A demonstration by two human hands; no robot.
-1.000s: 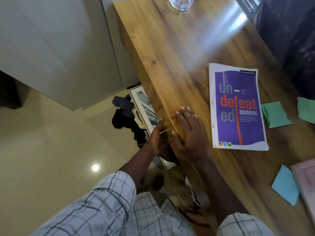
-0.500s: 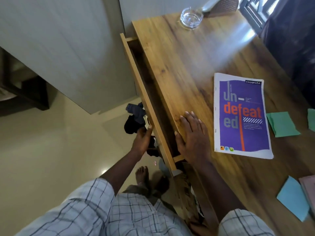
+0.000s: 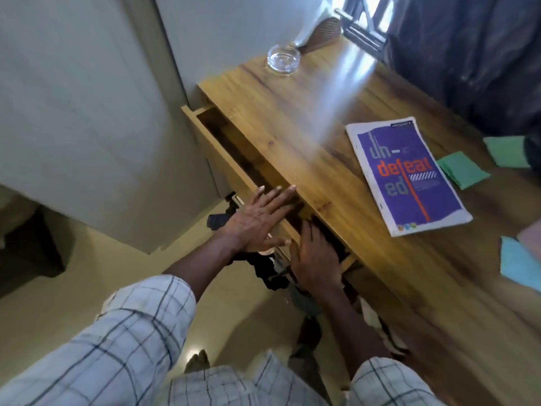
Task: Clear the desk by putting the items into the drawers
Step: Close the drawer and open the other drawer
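The wooden desk (image 3: 292, 118) has a drawer (image 3: 210, 142) pulled out along its left edge, dark inside. My left hand (image 3: 257, 221) lies flat with fingers spread over the drawer's front rim. My right hand (image 3: 316, 256) reaches into the drawer's near end, fingers hidden in the shadow; it holds nothing that I can see. A purple notebook (image 3: 407, 174) reading "undefeated" lies on the desk top. Green paper squares (image 3: 462, 169) and a blue one (image 3: 518, 262) lie to its right.
A glass ashtray (image 3: 283, 58) stands at the desk's far corner. Dark clothes (image 3: 263, 268) lie on the floor under the drawer. A pink item (image 3: 532, 235) shows at the right edge. A grey wall runs along the left.
The drawer went from shut to pulled out. My left hand rose from under the drawer front onto its rim. My right hand left the desk top and dipped into the drawer.
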